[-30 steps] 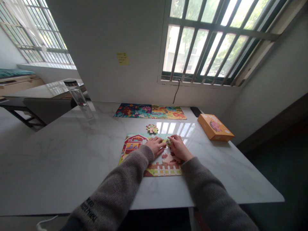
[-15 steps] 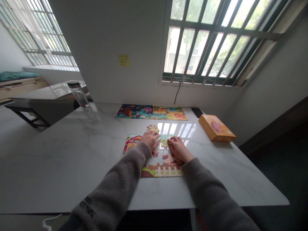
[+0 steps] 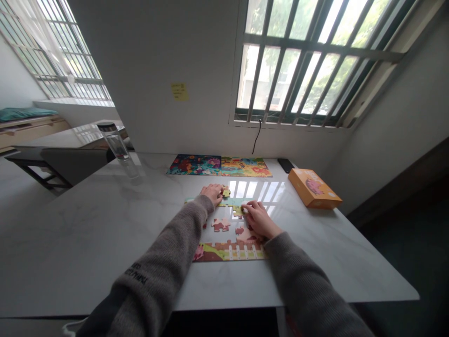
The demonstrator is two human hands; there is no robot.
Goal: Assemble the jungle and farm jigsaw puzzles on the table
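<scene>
A partly assembled jigsaw puzzle (image 3: 242,253) lies on the white table, with a fence along its near edge and a gap in its middle. At its far side my left hand (image 3: 211,192) has its fingers closed on a small yellow-green puzzle piece (image 3: 226,192). My right hand (image 3: 260,219) pinches a yellow-green puzzle piece (image 3: 239,211) by its right side, near the puzzle's upper strip. A loose pink-and-brown puzzle piece (image 3: 220,225) rests inside the gap, between my hands and the fence row. My left sleeve covers much of the puzzle's left side.
Two finished picture puzzles, one dark blue (image 3: 195,165) and one yellow (image 3: 246,166), lie by the wall. An orange box (image 3: 315,188) and a black phone (image 3: 286,164) are at the right. A clear bottle (image 3: 115,142) stands at the left.
My left hand has moved away and to the left, from the puzzle's middle to the piece at its far side, uncovering the pink-and-brown piece. My right hand stays almost in place.
</scene>
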